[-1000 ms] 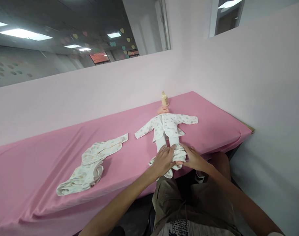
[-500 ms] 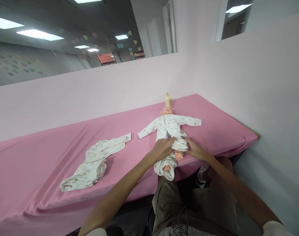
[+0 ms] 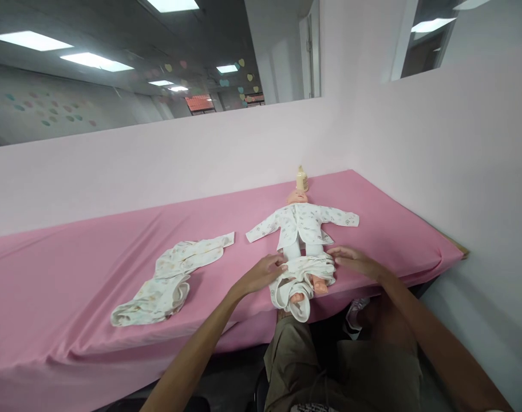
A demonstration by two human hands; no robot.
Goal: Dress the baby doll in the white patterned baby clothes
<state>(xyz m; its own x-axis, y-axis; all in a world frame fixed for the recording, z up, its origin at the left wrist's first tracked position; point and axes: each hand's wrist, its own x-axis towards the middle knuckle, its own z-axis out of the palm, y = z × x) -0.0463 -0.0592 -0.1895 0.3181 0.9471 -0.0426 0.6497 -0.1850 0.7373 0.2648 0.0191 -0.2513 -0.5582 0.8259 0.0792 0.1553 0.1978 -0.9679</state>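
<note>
A baby doll point(image 3: 297, 197) lies on its back near the table's front edge, head toward the wall. It wears a white patterned baby jacket point(image 3: 306, 223) with both sleeves spread out. White patterned baby pants point(image 3: 308, 265) are bunched around its lower legs, and both feet poke out at the bottom. My left hand point(image 3: 263, 272) is open at the left side of the pants, fingertips close to the cloth; whether they touch it I cannot tell. On the other side, my right hand point(image 3: 355, 261) is open, its fingers stretched toward the waistband.
A second white patterned baby garment point(image 3: 170, 280) lies crumpled on the pink-covered table point(image 3: 226, 212), left of the doll. Behind the doll's head stands a cream pump bottle point(image 3: 301, 179). White walls point(image 3: 471, 160) border the table at the back and right.
Both hands have let go of the pants and moved slightly outward. The doll's upper legs now show between jacket and pants. The camera view has shifted a little.
</note>
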